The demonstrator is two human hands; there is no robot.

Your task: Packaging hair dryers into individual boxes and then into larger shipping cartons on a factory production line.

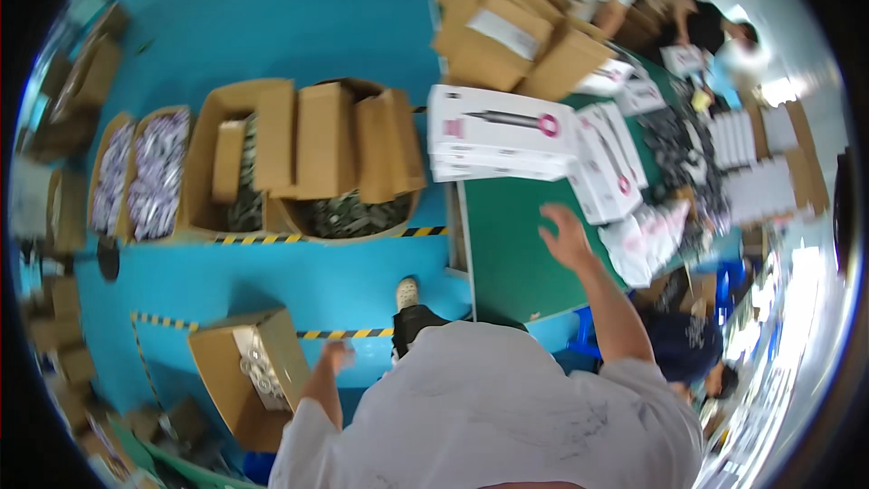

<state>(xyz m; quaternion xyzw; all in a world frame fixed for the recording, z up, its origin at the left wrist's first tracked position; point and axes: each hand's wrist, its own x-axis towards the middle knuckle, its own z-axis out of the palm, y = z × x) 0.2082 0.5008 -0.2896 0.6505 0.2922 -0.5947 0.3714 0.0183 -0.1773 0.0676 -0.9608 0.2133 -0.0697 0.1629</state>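
White printed cardboard makes up the stack of flat boxes [501,133] lying at the near-left corner of the green table [511,254], just ahead of your right hand [566,235]. Boxes like these are probably light and fairly stiff across their faces but easy to dent at the corners; the glossy faces may slide on one another, so you would do best to grip a box by its long edges, not by pressing on the top. Your right hand hangs over bare green tabletop with fingers spread wide, holding nothing, the stack just beyond its fingertips and a second tilted white box [605,172] close to its right. Your left hand [337,356] is down by your side, blurred, so you cannot tell how far it is open; it is nearest the open brown carton [237,376] of white rolls on the blue floor.
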